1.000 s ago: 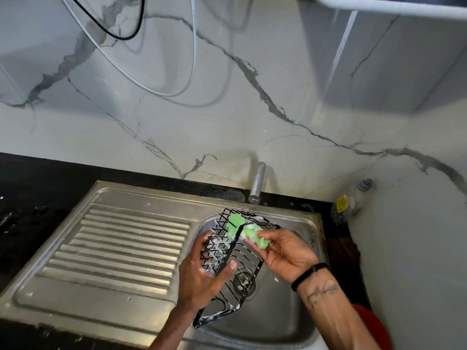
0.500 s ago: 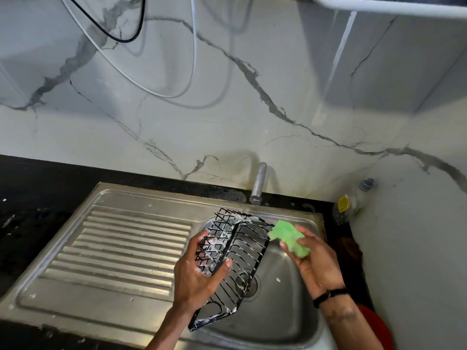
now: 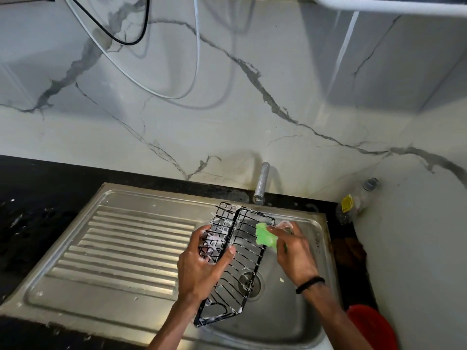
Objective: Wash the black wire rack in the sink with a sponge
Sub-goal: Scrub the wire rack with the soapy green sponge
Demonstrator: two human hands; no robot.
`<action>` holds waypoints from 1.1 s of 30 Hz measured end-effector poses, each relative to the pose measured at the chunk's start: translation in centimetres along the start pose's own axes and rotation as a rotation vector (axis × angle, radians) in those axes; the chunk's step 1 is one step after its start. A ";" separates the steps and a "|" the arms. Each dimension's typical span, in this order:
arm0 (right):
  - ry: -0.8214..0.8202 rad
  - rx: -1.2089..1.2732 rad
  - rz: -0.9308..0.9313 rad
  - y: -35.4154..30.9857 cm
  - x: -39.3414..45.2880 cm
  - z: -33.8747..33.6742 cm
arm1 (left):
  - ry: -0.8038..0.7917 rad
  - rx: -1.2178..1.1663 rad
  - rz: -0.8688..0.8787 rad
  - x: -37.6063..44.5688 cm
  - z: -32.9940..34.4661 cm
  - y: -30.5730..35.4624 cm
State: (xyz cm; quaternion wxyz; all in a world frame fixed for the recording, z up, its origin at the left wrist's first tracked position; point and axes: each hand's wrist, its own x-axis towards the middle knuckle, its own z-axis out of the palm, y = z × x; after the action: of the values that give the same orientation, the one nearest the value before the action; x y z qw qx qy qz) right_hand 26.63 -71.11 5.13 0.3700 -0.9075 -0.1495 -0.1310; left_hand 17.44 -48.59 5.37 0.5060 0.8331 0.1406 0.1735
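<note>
Mid-scrub: your left hand (image 3: 202, 263) grips the suds-streaked black wire rack (image 3: 235, 263) tilted over the sink basin (image 3: 290, 314), your right hand (image 3: 294, 251) pinches the green sponge (image 3: 265, 236) against its far right edge; rinsing looks still to come.

The black wire rack (image 3: 242, 251) is held tilted above the basin of the steel sink (image 3: 290, 322), its long side running from the tap end down toward the near rim. White suds are seen clinging to its wires (thickest at the folded side section). The green sponge (image 3: 265, 235), crumpled and wet, is pressed against the rack's upper right edge.
</note>
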 end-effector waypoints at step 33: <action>-0.253 -0.363 -0.158 -3.0 0.7 -3.9 | -0.191 -0.078 0.183 0.2 0.6 -0.5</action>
State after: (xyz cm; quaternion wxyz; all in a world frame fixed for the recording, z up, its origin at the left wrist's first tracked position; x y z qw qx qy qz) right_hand 25.67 -71.72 9.92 0.1675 -0.9539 -0.2392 -0.0695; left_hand 17.85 -48.73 4.74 0.5311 0.8349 0.0084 0.1442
